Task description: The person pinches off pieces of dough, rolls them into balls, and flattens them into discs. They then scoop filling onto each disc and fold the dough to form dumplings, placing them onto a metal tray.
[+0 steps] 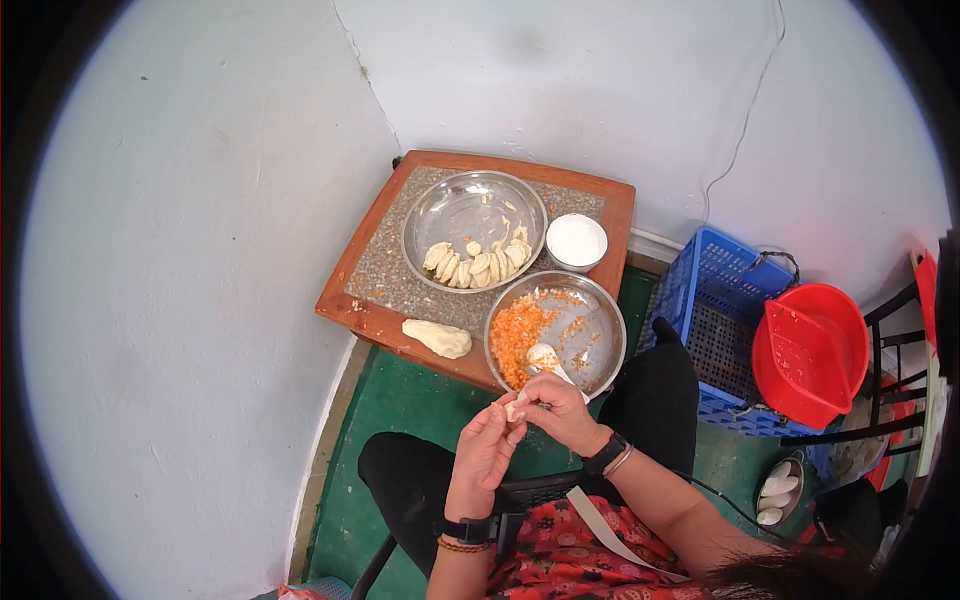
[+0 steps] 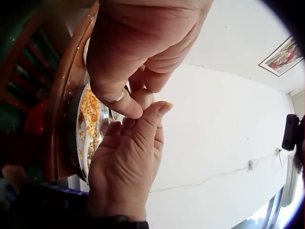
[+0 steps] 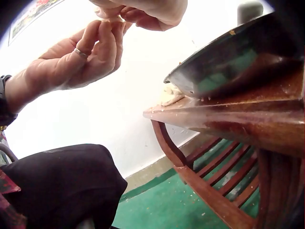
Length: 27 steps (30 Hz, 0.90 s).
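Observation:
Over the lap, just below the filling bowl in the head view, the left hand and right hand meet at a small pale dough piece. Both pinch it between thumb and fingertips. In the left wrist view, the ringed left hand grips the dough from above and the right hand from below. Fingers partly cover it there. The right wrist view shows the left hand and right hand touching around it.
A steel bowl holds orange filling and a white spoon. Behind it are a tray of folded dumplings and a bowl of white powder. A dough lump lies at the table's front edge. Blue crate and red basin stand right.

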Each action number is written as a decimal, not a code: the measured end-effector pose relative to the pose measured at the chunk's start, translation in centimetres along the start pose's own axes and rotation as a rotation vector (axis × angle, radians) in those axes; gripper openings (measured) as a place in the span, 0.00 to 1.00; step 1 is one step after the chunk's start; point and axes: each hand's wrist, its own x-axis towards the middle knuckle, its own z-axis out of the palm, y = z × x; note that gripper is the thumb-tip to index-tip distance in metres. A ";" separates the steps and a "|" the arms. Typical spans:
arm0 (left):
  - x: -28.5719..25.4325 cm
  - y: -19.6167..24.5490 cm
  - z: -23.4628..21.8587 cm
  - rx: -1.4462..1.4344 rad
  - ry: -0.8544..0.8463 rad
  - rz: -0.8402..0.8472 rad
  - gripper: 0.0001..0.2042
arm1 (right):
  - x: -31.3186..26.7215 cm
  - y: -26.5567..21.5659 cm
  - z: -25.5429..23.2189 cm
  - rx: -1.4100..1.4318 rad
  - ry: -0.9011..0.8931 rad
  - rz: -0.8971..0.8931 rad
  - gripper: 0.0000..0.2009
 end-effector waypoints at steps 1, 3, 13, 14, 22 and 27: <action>0.0 0.0 0.0 -0.005 -0.002 -0.009 0.17 | 0.0 -0.1 0.0 -0.010 -0.002 -0.005 0.04; 0.0 0.1 0.5 -0.058 -0.003 0.023 0.16 | 0.1 -0.3 0.0 -0.023 0.010 0.004 0.03; 0.1 -0.4 0.2 0.021 0.019 0.129 0.14 | 0.2 -0.3 -0.2 -0.002 0.021 0.029 0.04; 0.1 -0.4 0.2 0.019 0.028 0.125 0.13 | 0.2 -0.3 -0.3 -0.011 0.020 0.017 0.04; 0.0 -0.3 0.4 0.018 0.033 0.098 0.14 | 0.1 -0.6 -0.4 0.063 0.006 0.093 0.07; 0.0 -0.3 0.3 0.036 0.023 0.079 0.14 | -0.1 -0.1 -0.1 0.113 0.027 0.082 0.07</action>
